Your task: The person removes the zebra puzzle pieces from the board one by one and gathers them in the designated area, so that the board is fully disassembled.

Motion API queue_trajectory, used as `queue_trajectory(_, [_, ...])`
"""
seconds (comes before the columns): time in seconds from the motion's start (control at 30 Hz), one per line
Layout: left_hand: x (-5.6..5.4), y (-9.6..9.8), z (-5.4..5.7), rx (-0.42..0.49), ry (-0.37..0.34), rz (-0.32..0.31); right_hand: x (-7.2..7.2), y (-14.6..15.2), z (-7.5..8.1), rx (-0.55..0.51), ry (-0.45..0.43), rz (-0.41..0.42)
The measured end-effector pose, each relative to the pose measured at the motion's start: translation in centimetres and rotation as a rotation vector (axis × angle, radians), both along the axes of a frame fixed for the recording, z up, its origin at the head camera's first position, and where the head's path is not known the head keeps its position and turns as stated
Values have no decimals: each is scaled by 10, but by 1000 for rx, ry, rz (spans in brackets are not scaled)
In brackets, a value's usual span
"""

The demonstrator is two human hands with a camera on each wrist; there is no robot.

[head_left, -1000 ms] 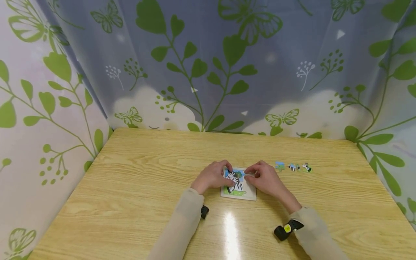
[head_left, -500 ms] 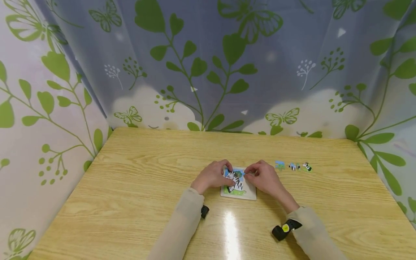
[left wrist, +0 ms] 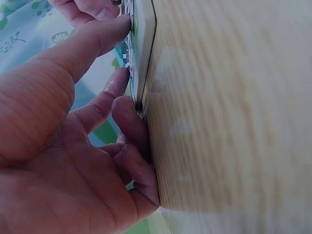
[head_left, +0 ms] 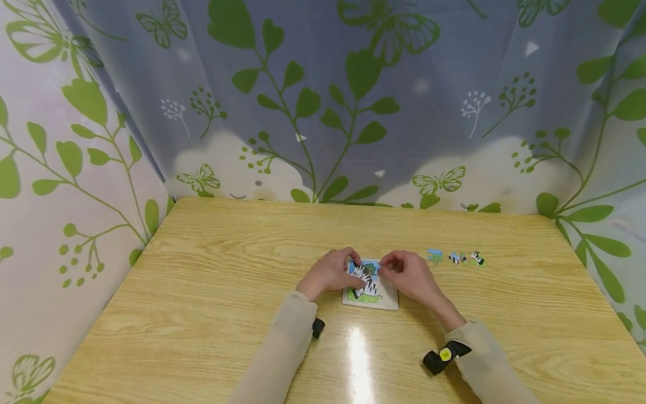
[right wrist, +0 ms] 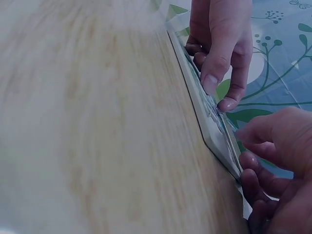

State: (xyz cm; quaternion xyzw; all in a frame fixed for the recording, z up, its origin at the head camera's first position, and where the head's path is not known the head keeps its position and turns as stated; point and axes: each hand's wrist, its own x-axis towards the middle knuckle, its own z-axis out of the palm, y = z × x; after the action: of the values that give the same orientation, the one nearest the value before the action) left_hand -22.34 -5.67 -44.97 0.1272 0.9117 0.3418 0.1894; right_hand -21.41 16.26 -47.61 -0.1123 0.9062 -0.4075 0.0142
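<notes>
From where I stand, the beige sleeves come first: the left sleeve (head_left: 275, 350) behind the left hand (head_left: 330, 273), the right sleeve (head_left: 494, 359) behind the right hand (head_left: 411, 276). A black wrist camera (head_left: 437, 362) sits strapped at the cuff below the right hand, presumably turned to watch its work.

Between the hands, flat on the desk (head_left: 227, 336), lies a shallow zebra jigsaw board (head_left: 387, 300). The left hand is spread moderately wide, thumb and index finger reaching over the face of the board and touching the printed zebra (head_left: 372, 289), the other fingers bent down against the desk just beside the edge. I take that as a way of steadying the board and keeping the fitted pieces flat. The right hand is narrow, thumb and index nearly together at the upper right of the picture; they seem to pinch a small blue puzzle piece (head_left: 380, 270), mostly hidden by the fingertips. Below those fingertips the board shows bare, pale backing.

Just beyond the right hand, to its right, loose pieces lie in a row: a blue-and-green piece (head_left: 434, 256), a patterned piece (head_left: 454, 257) and a black-and-white piece (head_left: 477, 258), probably kept there for easy reach. Farthest off hangs a leaf-and-butterfly curtain (head_left: 424, 134).
</notes>
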Motion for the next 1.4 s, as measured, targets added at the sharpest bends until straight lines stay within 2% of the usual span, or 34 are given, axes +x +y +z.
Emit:
queue_trajectory(0.2, [0,0,1,-1,2,-6,0,0,0,-78,-47,6])
queue_trajectory(0.53, [0,0,2,-8,0,-3,0,-2,8,-163,-174,-37])
queue_trajectory(1.0, [-1,1,0,-8,2,-2,3,12,13,-176,-185,-69])
queue_trajectory(1.4, [7,1,1,-24,21,18,16,37,17,-142,-180,-55])
